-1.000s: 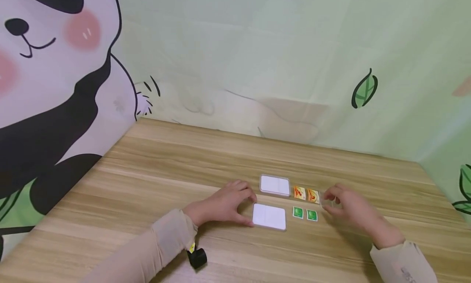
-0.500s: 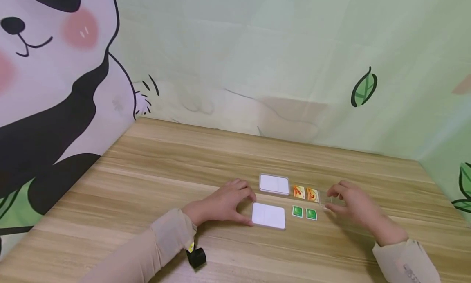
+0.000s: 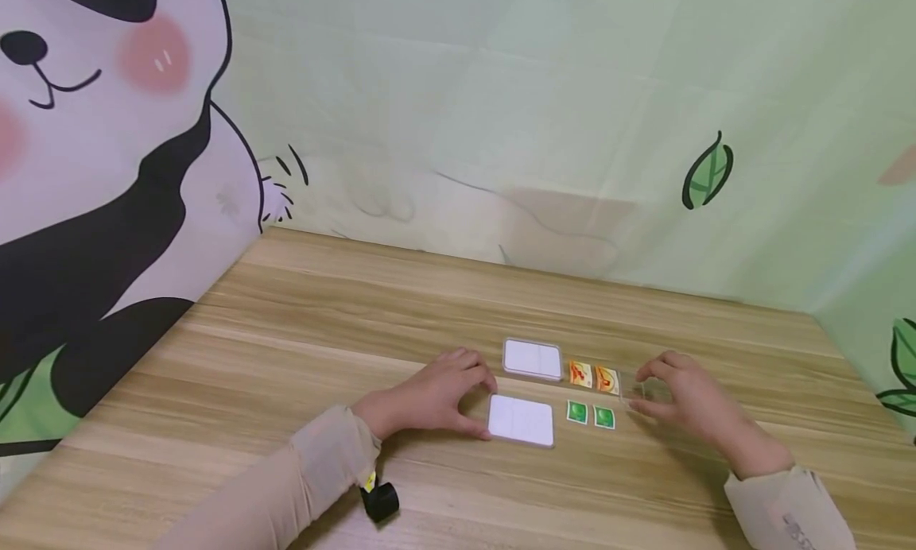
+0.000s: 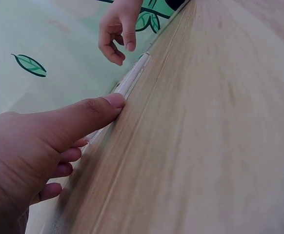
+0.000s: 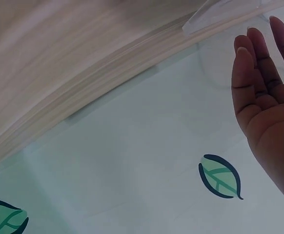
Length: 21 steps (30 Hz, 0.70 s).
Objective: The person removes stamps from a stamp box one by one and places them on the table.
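Observation:
My left hand lies at the left end of a flat white card case. Its thumb and index finger touch the two left corners; in the left wrist view the thumb presses the case's edge. Behind this case lies a second flat white case with a clear rim. Two orange picture cards lie to its right, with two small green cards in front of them. My right hand hovers with parted fingers beside a thin clear plastic piece. Contact there cannot be made out.
A black cylindrical object shows beneath the left sleeve. The wood-grain table ends at a fabric backdrop printed with leaves and a panda.
My right hand has shifted slightly right, and its fingers have drawn off the clear plastic piece. My left hand keeps its place at the front case.

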{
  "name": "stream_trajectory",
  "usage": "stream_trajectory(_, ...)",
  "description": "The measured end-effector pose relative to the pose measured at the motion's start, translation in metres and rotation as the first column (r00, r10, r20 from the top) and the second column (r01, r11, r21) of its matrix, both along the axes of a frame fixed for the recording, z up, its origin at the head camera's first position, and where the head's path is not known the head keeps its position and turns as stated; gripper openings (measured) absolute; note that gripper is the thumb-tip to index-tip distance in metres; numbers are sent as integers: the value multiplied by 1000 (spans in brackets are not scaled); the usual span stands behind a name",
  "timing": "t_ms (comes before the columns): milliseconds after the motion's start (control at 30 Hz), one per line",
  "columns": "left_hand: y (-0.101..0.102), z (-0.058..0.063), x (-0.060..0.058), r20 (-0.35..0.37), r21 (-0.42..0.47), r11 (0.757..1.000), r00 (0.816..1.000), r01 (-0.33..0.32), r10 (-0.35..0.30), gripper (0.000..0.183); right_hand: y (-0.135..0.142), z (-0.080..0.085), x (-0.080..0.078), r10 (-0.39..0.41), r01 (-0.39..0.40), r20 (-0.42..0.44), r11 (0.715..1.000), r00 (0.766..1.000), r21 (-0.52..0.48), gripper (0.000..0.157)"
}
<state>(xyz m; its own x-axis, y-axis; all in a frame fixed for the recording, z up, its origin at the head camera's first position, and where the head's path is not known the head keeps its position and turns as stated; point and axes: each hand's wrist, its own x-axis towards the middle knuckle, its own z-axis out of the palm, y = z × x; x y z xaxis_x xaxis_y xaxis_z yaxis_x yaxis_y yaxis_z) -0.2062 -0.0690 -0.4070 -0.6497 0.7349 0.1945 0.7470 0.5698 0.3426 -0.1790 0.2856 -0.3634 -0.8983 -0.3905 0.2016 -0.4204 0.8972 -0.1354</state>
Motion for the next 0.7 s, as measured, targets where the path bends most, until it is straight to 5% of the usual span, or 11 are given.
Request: stream_trajectory(700, 0, 0, 0, 18, -7, 1000, 1000, -4, 4, 52, 12, -7, -3, -8, 7, 54, 1000, 999, 25, 52)
